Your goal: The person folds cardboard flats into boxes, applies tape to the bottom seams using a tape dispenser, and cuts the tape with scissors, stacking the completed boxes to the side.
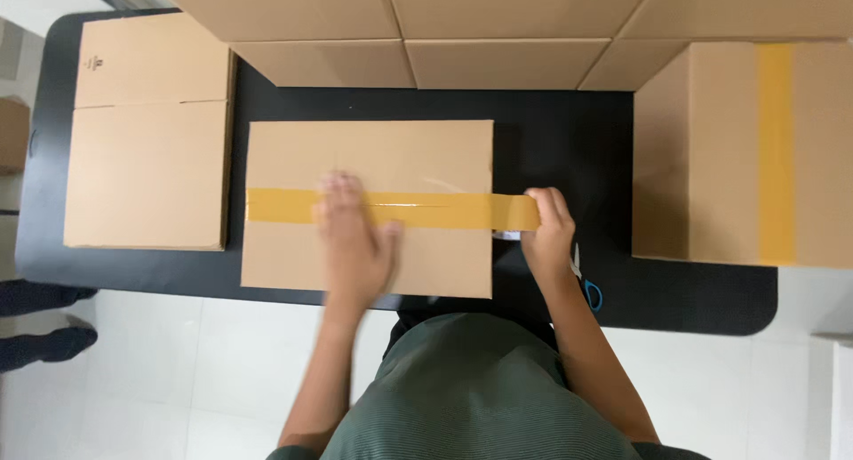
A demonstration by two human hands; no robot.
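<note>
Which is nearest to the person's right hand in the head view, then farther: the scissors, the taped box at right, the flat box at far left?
From the right hand:
1. Scissors, just beside the wrist.
2. Taped box, to the right.
3. Flat box, far left of the table.

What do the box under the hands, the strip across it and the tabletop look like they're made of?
Box: plain brown corrugated cardboard by its look, matte, with flap seams. Strip: probably plastic packing tape, yellow-brown, glossy where light glints. Tabletop: black, smooth, matte; material unclear. The left hand presses the tape; the right hand holds its end.
</note>
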